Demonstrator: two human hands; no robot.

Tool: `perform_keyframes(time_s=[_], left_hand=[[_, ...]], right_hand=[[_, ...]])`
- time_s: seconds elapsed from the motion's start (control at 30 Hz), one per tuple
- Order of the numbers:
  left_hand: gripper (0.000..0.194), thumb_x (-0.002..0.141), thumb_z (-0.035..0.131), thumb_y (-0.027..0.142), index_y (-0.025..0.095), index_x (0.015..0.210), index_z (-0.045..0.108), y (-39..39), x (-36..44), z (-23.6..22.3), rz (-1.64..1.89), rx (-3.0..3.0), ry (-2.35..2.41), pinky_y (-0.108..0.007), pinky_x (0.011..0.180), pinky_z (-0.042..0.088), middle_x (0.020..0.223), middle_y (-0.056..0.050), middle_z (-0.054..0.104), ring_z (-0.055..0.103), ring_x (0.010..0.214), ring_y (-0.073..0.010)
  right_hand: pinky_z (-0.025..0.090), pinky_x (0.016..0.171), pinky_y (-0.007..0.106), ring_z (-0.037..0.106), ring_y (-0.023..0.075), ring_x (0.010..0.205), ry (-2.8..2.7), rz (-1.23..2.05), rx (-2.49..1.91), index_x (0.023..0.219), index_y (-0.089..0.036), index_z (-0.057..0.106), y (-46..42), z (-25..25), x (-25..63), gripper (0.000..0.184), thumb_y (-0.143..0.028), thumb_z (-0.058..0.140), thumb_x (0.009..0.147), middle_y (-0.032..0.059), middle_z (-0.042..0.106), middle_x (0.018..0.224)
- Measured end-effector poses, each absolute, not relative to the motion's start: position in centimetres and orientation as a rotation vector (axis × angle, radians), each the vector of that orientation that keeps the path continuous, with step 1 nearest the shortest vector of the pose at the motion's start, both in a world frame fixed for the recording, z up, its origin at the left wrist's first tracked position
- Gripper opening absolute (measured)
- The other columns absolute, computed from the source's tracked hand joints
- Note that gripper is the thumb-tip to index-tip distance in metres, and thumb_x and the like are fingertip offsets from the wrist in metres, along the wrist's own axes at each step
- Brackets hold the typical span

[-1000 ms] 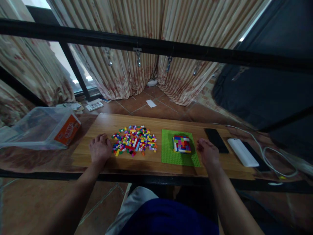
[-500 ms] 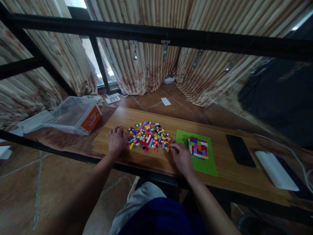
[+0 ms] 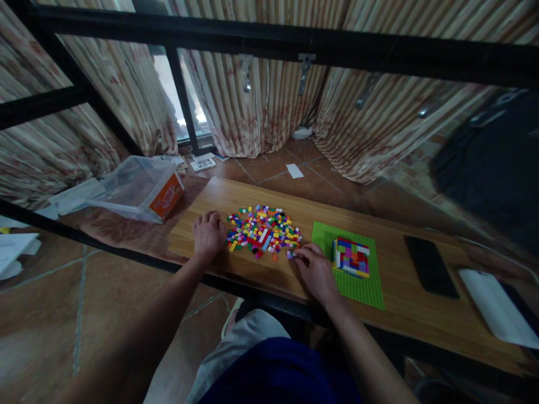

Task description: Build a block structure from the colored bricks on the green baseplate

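A heap of small mixed-colour toy bricks [image 3: 263, 230] lies loose on the wooden board. My left hand [image 3: 209, 233] rests palm down at the heap's left edge, its fingers loosely spread and holding nothing that I can see. At the heap's lower right edge, the thumb and fingertips of my right hand [image 3: 315, 272] are pinched on a small purple brick [image 3: 290, 254]. Just right of that hand lies a green baseplate [image 3: 357, 294], and a low rectangular build of multicoloured bricks [image 3: 351, 258] sits on it.
A clear plastic box [image 3: 138, 191] with an orange label stands beyond the board's left end. To the right of the baseplate lie a dark phone-like slab [image 3: 430, 266] and a white oblong object [image 3: 497, 306]. A black metal bar [image 3: 269, 36] crosses above the far side.
My right hand has drawn slightly toward me from the heap's edge, with the purple brick at its fingertips. My left hand stays beside the heap. The whole view has shifted a little.
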State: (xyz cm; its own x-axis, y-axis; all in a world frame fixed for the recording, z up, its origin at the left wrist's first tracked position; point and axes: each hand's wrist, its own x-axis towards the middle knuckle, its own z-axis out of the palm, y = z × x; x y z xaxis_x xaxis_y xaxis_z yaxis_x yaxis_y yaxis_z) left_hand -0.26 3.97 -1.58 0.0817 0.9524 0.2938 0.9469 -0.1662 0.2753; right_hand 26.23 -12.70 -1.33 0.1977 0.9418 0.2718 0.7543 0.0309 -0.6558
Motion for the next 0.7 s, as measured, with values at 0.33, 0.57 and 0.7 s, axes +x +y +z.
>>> perform_keyframes(time_s=[0.33, 0.57, 0.7], left_hand=[[0.038, 0.091, 0.042, 0.027, 0.017, 0.121, 0.063, 4.0, -0.3, -1.7, 0.649, 2.277, 2.0, -0.049, 0.101, 0.039, 0.13, -0.012, 0.062, 0.051, 0.119, -0.0333], [0.035, 0.092, 0.043, 0.026, 0.019, 0.121, 0.062, 3.7, -0.3, -1.7, 0.638, 2.259, 2.003, -0.047, 0.101, 0.04, 0.129, -0.012, 0.062, 0.051, 0.118, -0.0319], [0.034, 0.093, 0.044, 0.026, 0.019, 0.12, 0.063, 3.6, -0.3, -1.7, 0.635, 2.268, 1.996, -0.046, 0.102, 0.039, 0.13, -0.012, 0.061, 0.051, 0.119, -0.031]], right_hand=[[0.052, 0.088, 0.039, 0.062, 0.0219, 0.095, -1.479, 0.296, -1.757, 0.097, -0.02, 0.07, -12.7, -0.9, 26.9, 0.02, -0.022, 0.052, 0.089, 0.0093, 0.066, 0.104], [0.05, 0.093, 0.039, 0.062, 0.0214, 0.102, -1.535, 0.223, -1.676, 0.1, -0.023, 0.071, -12.4, -0.7, 23.0, 0.022, -0.025, 0.05, 0.093, 0.0085, 0.064, 0.11], [0.049, 0.094, 0.039, 0.06, 0.0217, 0.101, -1.66, 0.256, -1.605, 0.099, -0.025, 0.073, -11.0, -1.1, 19.3, 0.023, -0.023, 0.051, 0.093, 0.0071, 0.065, 0.108]])
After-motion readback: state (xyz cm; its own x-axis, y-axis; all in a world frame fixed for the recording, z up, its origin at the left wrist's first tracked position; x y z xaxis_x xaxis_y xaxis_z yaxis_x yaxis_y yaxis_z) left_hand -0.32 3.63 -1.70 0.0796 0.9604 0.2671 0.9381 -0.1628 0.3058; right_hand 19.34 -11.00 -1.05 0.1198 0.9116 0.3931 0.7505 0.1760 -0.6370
